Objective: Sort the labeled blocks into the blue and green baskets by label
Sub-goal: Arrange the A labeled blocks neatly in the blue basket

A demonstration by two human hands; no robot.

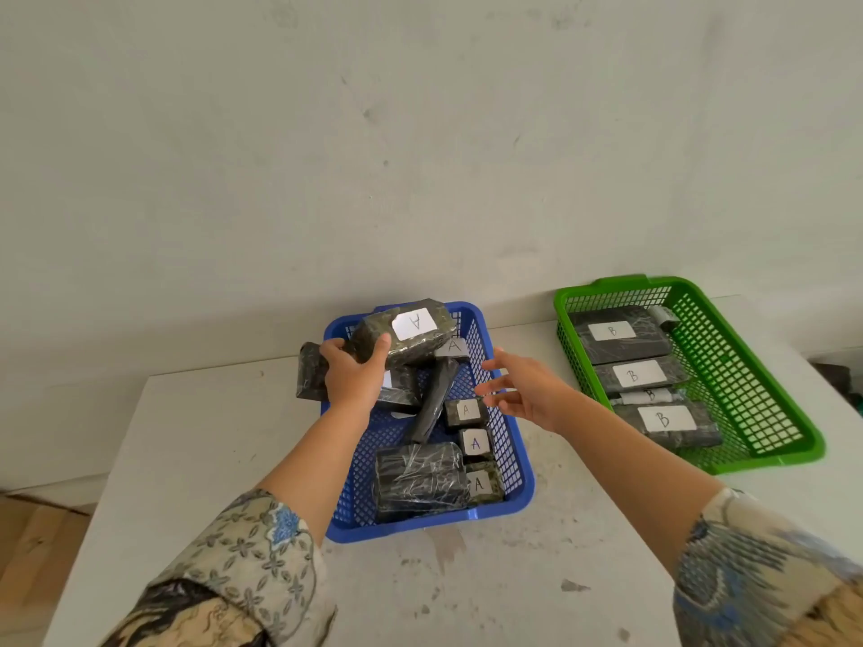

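Note:
My left hand (pixel 352 378) grips a large dark wrapped block labeled A (pixel 406 331), held over the far end of the blue basket (pixel 518 459). Inside that basket lie several dark blocks, three small ones showing A labels (pixel 475 443) and a big one (pixel 420 481) near the front. Another dark block (pixel 310 371) sits at the basket's far left rim, behind my left hand. My right hand (pixel 525 389) hovers open over the blue basket's right wall, holding nothing. The green basket (pixel 747 394) at the right holds several blocks labeled B (pixel 663 420).
Both baskets stand on a white, scuffed table (pixel 210 459) pushed against a pale wall. The table's left edge drops to a wooden floor (pixel 37 544). A dark object (pixel 836 378) shows at the far right edge.

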